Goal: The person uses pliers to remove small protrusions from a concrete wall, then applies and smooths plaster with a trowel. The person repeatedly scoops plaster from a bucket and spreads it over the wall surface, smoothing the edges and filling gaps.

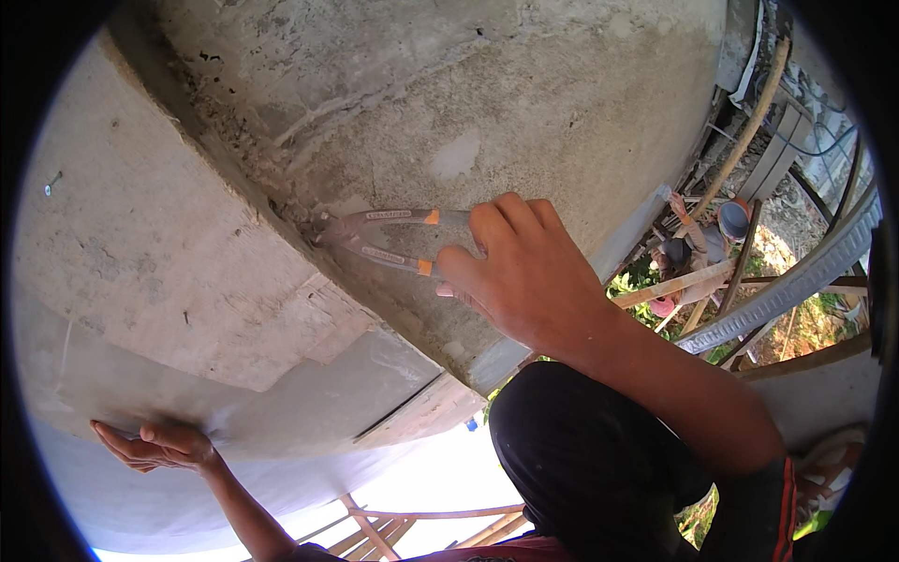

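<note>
Two bare hands work against a rough concrete wall (524, 112) high on a building site. The right hand (520, 272) has its grip closed around the handles of a pair of pincers (375, 236), grey metal with orange bands; the handles stand somewhat apart, and the tool's nose is pressed into the crumbling joint where the rough wall meets a smoother concrete slab (159, 272). What the nose bites on, if anything, cannot be told; it is lost in the debris of the joint. The left hand (159, 445) lies flat and open, fingers spread, against the lower edge of the slab, holding nothing.

Risk, as it appears: the pincers could slip out of the loose mortar under a hard pull, jerking the right hand back and scraping its knuckles on the wall. Crumbs from the joint could also fall toward the face below. The left palm offers only a flat brace, so a sudden release might unbalance the person. Another person (698, 248) crouches among bamboo poles (749, 131) well off to the right, beyond the wall's edge.
</note>
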Tool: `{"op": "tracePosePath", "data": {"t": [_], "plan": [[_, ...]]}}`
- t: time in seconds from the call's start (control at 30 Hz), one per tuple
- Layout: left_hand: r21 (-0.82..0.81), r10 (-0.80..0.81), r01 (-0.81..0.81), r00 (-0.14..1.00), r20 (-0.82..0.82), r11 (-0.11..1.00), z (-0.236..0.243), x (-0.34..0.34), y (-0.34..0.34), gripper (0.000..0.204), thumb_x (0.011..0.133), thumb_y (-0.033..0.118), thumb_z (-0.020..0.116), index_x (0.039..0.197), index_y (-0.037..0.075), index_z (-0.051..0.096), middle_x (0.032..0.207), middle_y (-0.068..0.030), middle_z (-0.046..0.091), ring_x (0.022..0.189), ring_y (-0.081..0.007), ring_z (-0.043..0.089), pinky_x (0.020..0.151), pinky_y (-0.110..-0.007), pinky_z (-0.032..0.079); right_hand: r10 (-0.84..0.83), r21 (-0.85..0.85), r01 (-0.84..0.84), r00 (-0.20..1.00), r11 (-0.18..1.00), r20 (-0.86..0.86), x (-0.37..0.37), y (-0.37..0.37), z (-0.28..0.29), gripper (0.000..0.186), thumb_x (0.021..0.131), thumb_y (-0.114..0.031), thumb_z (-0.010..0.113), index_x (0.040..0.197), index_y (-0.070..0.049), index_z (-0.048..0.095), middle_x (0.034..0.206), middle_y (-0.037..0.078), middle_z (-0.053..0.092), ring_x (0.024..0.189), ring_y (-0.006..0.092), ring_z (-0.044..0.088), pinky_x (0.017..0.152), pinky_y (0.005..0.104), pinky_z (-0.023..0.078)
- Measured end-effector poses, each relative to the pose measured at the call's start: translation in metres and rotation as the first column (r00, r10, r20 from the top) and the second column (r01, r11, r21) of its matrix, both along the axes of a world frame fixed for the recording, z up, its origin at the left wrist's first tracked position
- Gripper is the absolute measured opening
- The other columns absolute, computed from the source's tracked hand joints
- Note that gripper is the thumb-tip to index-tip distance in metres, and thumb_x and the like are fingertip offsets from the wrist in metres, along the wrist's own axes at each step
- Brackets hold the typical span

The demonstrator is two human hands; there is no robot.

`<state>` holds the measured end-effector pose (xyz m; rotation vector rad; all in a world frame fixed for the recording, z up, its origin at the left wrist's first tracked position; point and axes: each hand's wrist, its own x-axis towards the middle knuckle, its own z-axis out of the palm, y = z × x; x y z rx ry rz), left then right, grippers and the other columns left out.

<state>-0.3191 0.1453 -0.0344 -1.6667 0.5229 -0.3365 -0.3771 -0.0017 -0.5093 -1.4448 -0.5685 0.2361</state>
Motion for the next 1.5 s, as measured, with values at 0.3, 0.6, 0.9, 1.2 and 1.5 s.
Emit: {"op": "tracePosePath", "data": {"t": [0.3, 0.6, 0.9, 1.2, 1.5], "plan": [[0.021, -0.019, 0.019, 1.000, -0.011, 1.000, -0.001, 0.000, -0.001, 0.071, 0.118, 0.060, 0.021, 0.166, 0.014, 0.046, 0.163, -0.0083, 0.056, 0.146, -0.0295, 0.051, 0.119, -0.052, 0.033, 0.649, 0.530, -0.405, 0.624, 0.745, -0.436, 0.029, -0.038, 0.025, 0.043, 0.110, -0.039, 0.067, 0.120, 0.002, 0.064, 0.090, 0.023, 0.065, 0.082, 0.0409, 0.068, 0.073, 0.0520, 0.052], [0.010, -0.026, 0.026, 1.000, -0.010, 1.000, -0.002, 0.001, 0.000, 0.069, 0.119, 0.058, 0.021, 0.166, 0.014, 0.045, 0.163, -0.0095, 0.056, 0.144, -0.0306, 0.052, 0.118, -0.052, 0.034, 0.711, 0.528, -0.485, 0.560, 0.697, -0.426, 0.059, -0.054, 0.034, 0.046, 0.112, -0.040, 0.062, 0.122, 0.004, 0.064, 0.085, 0.025, 0.069, 0.084, 0.0476, 0.071, 0.077, 0.0561, 0.052], [-0.015, -0.028, 0.027, 0.998, -0.061, 1.000, -0.002, 0.002, -0.003, 0.068, 0.119, 0.056, 0.026, 0.166, 0.009, 0.045, 0.162, -0.0133, 0.056, 0.144, -0.0324, 0.053, 0.119, -0.051, 0.036, 0.733, 0.496, -0.542, 0.545, 0.678, -0.406, 0.057, -0.052, 0.036, 0.049, 0.114, -0.045, 0.057, 0.117, 0.004, 0.063, 0.077, 0.023, 0.068, 0.078, 0.0460, 0.071, 0.074, 0.0566, 0.052], [-0.024, -0.025, 0.024, 0.998, -0.055, 0.999, -0.003, 0.001, -0.004, 0.070, 0.119, 0.057, 0.026, 0.165, 0.009, 0.046, 0.161, -0.0135, 0.057, 0.143, -0.0320, 0.053, 0.118, -0.051, 0.037, 0.833, 0.612, -0.570, 0.438, 0.548, -0.338, 0.076, -0.052, 0.028, 0.059, 0.114, -0.053, 0.053, 0.108, 0.005, 0.061, 0.068, 0.017, 0.060, 0.066, 0.0338, 0.065, 0.065, 0.0509, 0.048], [-0.039, -0.029, 0.027, 0.998, -0.055, 0.999, -0.002, 0.003, 0.000, 0.069, 0.119, 0.057, 0.026, 0.165, 0.009, 0.046, 0.161, -0.0121, 0.058, 0.143, -0.0316, 0.054, 0.118, -0.051, 0.038, 0.636, 0.472, -0.510, 0.756, 0.719, -0.152, 0.067, -0.052, 0.047, 0.039, 0.111, -0.029, 0.064, 0.107, 0.010, 0.063, 0.070, 0.026, 0.065, 0.070, 0.0408, 0.072, 0.065, 0.0537, 0.052]]}}
